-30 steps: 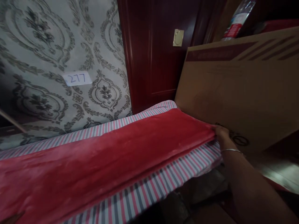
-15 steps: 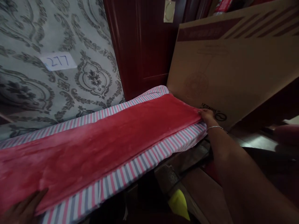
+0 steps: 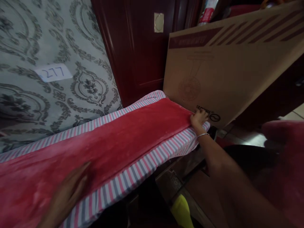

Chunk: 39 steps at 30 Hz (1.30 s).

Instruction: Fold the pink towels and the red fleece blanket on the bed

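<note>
A red plush cloth point(image 3: 133, 126), laid out as a long folded strip, lies on a narrow surface with a striped cover point(image 3: 142, 169) in pink, grey and white. My left hand point(image 3: 68, 190) is low over the cloth's near left part, its fingers stretched out and holding nothing. At the far right end, my right hand point(image 3: 199, 119) rests at the cloth's corner with its fingers apart, pointing toward the cardboard. A bracelet point(image 3: 203, 135) circles that wrist.
A large cardboard box panel point(image 3: 223, 69) leans beyond the right end. Behind stand a dark red door point(image 3: 142, 47) and patterned wallpaper point(image 3: 87, 85) bearing a paper label point(image 3: 53, 72) marked 277. Below is something yellow point(image 3: 181, 210); reddish fabric point(image 3: 289, 164) sits at the right.
My left hand has moved right and forward over the cloth. My right hand has let go of the cloth's corner, its fingers now spread. The view has shifted slightly.
</note>
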Available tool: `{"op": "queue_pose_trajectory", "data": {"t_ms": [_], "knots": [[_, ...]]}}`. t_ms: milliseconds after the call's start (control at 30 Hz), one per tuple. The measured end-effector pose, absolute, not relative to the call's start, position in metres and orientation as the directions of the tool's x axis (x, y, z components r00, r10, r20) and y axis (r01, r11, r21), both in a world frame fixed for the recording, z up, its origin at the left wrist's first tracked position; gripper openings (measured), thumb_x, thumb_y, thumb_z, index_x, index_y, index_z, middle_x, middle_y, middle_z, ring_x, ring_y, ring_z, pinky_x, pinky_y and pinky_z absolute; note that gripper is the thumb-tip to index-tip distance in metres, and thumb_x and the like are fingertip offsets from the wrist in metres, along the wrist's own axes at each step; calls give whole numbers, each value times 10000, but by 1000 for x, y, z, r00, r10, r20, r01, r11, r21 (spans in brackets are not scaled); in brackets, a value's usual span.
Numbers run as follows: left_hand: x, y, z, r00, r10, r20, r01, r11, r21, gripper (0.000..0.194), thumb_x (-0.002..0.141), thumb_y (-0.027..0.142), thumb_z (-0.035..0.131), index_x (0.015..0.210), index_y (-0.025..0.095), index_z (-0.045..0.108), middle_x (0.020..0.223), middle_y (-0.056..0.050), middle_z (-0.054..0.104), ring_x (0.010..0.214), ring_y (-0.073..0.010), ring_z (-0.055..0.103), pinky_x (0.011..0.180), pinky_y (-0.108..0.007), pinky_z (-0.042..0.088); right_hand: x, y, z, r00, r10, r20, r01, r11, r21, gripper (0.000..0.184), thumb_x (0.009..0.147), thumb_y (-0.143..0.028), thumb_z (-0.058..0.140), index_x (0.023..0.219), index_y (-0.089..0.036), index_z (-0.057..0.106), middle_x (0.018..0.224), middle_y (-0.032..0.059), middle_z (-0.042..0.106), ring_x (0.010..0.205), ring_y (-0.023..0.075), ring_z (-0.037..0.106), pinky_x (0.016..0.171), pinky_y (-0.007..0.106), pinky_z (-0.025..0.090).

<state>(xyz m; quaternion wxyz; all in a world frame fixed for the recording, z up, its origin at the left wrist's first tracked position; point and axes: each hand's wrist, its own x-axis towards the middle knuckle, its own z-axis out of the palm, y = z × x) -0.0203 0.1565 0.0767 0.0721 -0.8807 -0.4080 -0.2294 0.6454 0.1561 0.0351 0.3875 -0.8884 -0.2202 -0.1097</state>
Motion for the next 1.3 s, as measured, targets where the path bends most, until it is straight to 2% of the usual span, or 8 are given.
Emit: {"op": "queue_pose_trajectory", "data": {"t_ms": [100, 233, 500, 667, 767, 967, 1100, 1300], "knots": [[39, 195, 68, 623, 640, 450, 691, -720, 67, 510, 1005, 369, 378, 1491, 286, 509, 1433, -59, 650, 1259, -244, 654, 1078, -430, 535, 616, 162, 34, 680, 539, 497, 730, -560, -391, 560, 944, -335, 463, 1467, -151, 544, 1604, 197, 383, 1469, 362, 281, 1157, 564, 262], [111, 218, 55, 727, 576, 374, 620, -785, 5, 563, 1004, 392, 443, 1544, 233, 470, 1598, -137, 467, 1467, -306, 451, 1190, -545, 382, 599, 160, 23, 543, 791, 284, 840, -510, -186, 595, 1014, -443, 358, 1562, -226, 439, 1637, 134, 390, 1512, 326, 282, 1184, 599, 246], [120, 214, 24, 780, 606, 154, 611, -791, 16, 559, 1042, 454, 362, 1576, 299, 416, 1635, -78, 422, 1525, -317, 347, 1197, -598, 319, 599, 159, 17, 580, 807, 106, 814, -573, -96, 602, 1045, -454, 278, 1597, -243, 390, 1667, 76, 359, 1536, 293, 290, 1207, 569, 266], [150, 222, 54, 777, 607, 168, 603, -794, 81, 480, 1038, 455, 366, 1341, 255, 680, 1389, -108, 668, 1291, -326, 588, 1097, -568, 444, 597, 158, 15, 570, 809, 144, 821, -566, -71, 593, 1052, -449, 277, 1585, -232, 419, 1661, 100, 366, 1520, 315, 320, 1192, 585, 284], [194, 239, 69, 814, 540, 213, 521, -841, 144, 485, 1055, 398, 314, 1352, 240, 664, 1355, -98, 685, 1245, -272, 620, 1117, -500, 456, 597, 159, 15, 570, 807, 154, 821, -567, -66, 583, 1054, -446, 295, 1580, -233, 427, 1652, 93, 384, 1510, 312, 341, 1191, 577, 289], [282, 273, 69, 919, 369, 140, 354, -927, 121, 620, 1005, 453, 487, 1589, 272, 386, 1702, -115, 271, 1548, -326, 297, 1237, -591, 279, 596, 162, 11, 576, 793, 199, 816, -573, -76, 556, 1051, -422, 344, 1561, -234, 458, 1629, 85, 426, 1498, 302, 368, 1177, 551, 321], [299, 279, 47, 932, 350, 99, 343, -936, 79, 612, 997, 501, 497, 1573, 314, 411, 1684, -88, 327, 1558, -337, 265, 1241, -636, 223, 605, 162, 5, 571, 793, 214, 820, -561, -111, 537, 1030, -408, 413, 1534, -243, 499, 1597, 84, 473, 1474, 307, 406, 1181, 558, 314], [295, 280, 32, 937, 322, 136, 306, -944, 125, 630, 983, 491, 525, 1576, 315, 410, 1691, -85, 303, 1565, -344, 245, 1248, -643, 205, 647, 219, 29, 674, 684, 279, 690, -448, -568, 376, 934, -318, 537, 1218, -201, 752, 1245, 147, 736, 1180, 310, 660, 1038, 452, 482]]}}
